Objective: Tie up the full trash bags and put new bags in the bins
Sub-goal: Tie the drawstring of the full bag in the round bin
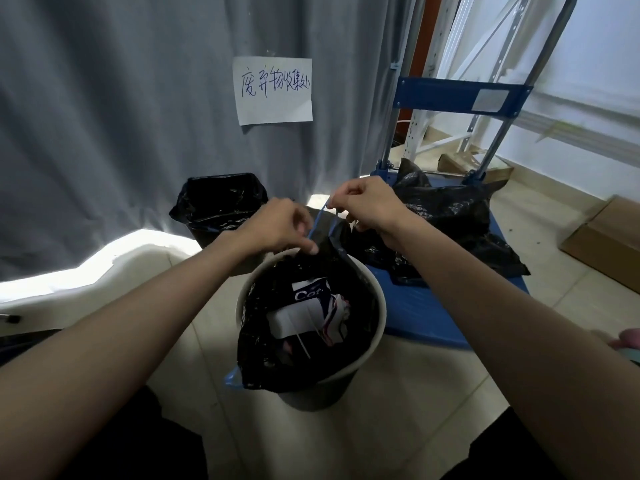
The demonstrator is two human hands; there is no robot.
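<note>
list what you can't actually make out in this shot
- Head view: the far rim of the near bin is hidden behind the left hand and the lifted bag.
- The back bin contents are lost in its dark liner.
- The drawstring knot state is too thin to tell.

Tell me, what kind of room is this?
Probably a storeroom's rubbish corner: a handwritten paper sign on a grey curtain, two bag-lined bins, and a blue trolley carrying a black bag.
</note>
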